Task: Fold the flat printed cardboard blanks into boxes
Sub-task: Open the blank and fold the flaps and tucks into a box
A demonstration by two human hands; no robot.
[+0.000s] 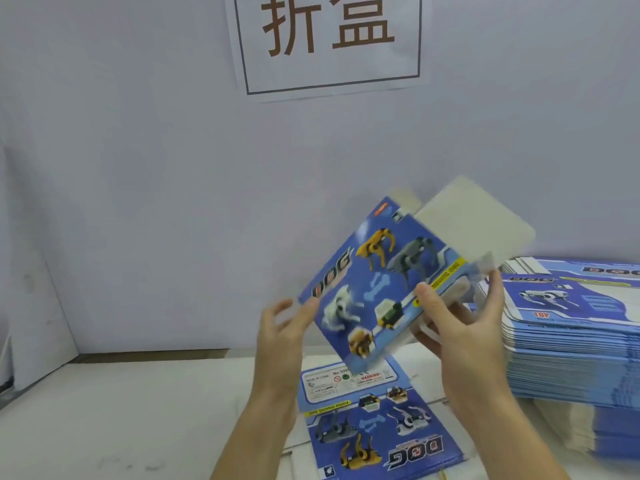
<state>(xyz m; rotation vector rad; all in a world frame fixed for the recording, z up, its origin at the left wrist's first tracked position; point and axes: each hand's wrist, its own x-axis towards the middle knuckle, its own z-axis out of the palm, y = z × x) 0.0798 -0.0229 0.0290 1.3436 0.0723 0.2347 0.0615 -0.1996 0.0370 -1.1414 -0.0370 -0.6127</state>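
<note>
A blue printed cardboard blank [374, 289] with toy dogs on it is held tilted in the air above the table. My right hand [460, 327] grips its lower right edge, thumb on the printed face and fingers behind. My left hand [280, 327] is at its left edge, fingers spread and loosely bent, fingertips touching the edge. A grey unprinted flap [474, 223] sticks up at the blank's top right. Another flat blank [374, 420] lies on the table under my hands.
A tall stack of flat blue blanks [571, 334] stands at the right, with a lower pile [609, 431] in front of it. The white table [121, 420] stretches to the left. A wall with a paper sign [329, 43] rises right behind.
</note>
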